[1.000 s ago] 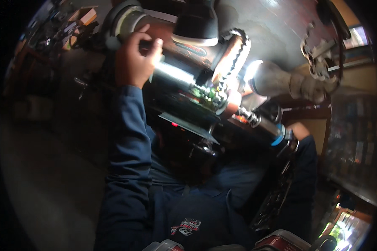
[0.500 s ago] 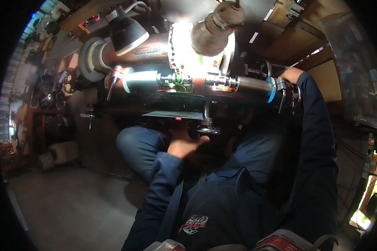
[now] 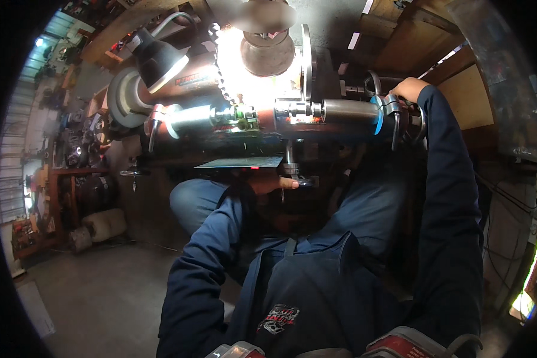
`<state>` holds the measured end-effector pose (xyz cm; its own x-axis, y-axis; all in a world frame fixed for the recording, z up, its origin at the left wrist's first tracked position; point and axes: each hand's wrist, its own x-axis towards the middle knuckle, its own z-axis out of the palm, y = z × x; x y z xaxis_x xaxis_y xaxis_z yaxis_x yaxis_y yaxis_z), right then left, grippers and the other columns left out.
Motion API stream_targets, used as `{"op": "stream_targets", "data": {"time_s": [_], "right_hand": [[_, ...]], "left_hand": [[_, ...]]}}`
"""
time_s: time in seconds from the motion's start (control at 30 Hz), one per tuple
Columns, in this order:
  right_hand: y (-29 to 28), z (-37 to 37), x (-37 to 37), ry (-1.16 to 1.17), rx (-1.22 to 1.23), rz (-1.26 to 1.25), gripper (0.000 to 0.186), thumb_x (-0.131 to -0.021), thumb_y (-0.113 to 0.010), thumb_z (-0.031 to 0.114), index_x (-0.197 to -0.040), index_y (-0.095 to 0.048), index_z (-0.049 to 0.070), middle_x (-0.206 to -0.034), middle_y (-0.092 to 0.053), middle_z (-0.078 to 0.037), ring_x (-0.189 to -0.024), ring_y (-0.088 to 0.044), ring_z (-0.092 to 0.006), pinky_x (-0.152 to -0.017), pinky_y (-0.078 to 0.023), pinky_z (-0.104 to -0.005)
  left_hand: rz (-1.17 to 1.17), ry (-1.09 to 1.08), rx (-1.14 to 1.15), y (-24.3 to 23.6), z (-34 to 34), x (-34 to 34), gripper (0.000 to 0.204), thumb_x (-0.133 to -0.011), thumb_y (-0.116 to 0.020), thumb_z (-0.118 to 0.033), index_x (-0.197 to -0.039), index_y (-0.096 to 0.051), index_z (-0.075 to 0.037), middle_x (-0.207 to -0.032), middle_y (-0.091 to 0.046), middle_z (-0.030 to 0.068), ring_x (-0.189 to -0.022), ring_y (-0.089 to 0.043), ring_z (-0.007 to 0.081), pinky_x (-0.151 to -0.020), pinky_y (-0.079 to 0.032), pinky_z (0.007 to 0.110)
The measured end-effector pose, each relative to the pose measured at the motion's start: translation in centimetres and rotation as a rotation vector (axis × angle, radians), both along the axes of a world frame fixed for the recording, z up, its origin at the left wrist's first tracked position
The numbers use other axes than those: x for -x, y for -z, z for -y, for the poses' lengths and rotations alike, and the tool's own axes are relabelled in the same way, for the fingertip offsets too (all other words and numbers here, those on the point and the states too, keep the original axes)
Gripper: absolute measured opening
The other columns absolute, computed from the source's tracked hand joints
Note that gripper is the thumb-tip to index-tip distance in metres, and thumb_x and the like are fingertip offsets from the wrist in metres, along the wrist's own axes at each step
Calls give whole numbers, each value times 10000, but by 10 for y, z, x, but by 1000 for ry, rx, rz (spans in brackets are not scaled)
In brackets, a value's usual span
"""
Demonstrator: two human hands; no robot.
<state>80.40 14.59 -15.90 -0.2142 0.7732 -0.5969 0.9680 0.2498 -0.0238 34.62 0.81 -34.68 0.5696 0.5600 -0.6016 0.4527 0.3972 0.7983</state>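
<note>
I stand at a metal lathe [image 3: 292, 128] lit by a bright lamp. My right hand [image 3: 409, 89] is up at the right end, closed over the tailstock handwheel [image 3: 400, 119], just right of the grey tailstock barrel [image 3: 346, 110] with its blue ring. My left hand [image 3: 271, 182] is low under the machine's dark flat tray [image 3: 238, 162], fingers stretched right and pinching a small crank handle [image 3: 304, 181]. A shiny round bar [image 3: 194, 116] sticks out of the chuck [image 3: 125, 98] at the left. Both sleeves are dark blue.
A black-shaded work lamp [image 3: 158, 59] hangs over the chuck. A large round metal part [image 3: 267, 53] sits above the bed. Shelves and clutter [image 3: 71, 149] line the left wall over a grey concrete floor [image 3: 101, 286]. Wooden panels [image 3: 459, 89] stand at the right.
My head has tilted, so the lathe now sits level across the top. My left hand came down from the chuck area to the small crank handle below. My right hand stays at the tailstock.
</note>
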Motion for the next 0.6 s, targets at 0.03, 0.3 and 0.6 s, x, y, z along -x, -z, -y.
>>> {"op": "stream_targets", "data": {"time_s": [0.03,0.3,0.6], "right_hand": [[-6,1,8,-4,1,-5,221,-849,-580,254,-927,-764,159,-886,-724,-139,-855,-687,-331,-773,-516,-407],[-7,4,-1,-32,-25,-61,349,-961,-547,349,-936,-746,63,-750,-692,-117,-667,-673,-250,-632,-522,-372],[-10,3,6,-23,-12,-55,338,-977,-525,329,-967,-747,75,-764,-693,-118,-684,-677,-264,-646,-536,-380]], "left_hand": [[-4,8,-24,1,0,3,884,-748,-838,-257,-1455,-373,1,-1391,-500,188,-1296,-452,321,-1094,-358,419],[-7,19,3,-15,1,-2,882,-741,-840,-259,-1445,-383,12,-1387,-500,190,-1281,-460,316,-1092,-362,405],[187,-20,-14,5,4,5,885,-757,-812,-216,-1478,-343,-9,-1397,-499,164,-1289,-466,297,-1081,-379,412]]}}
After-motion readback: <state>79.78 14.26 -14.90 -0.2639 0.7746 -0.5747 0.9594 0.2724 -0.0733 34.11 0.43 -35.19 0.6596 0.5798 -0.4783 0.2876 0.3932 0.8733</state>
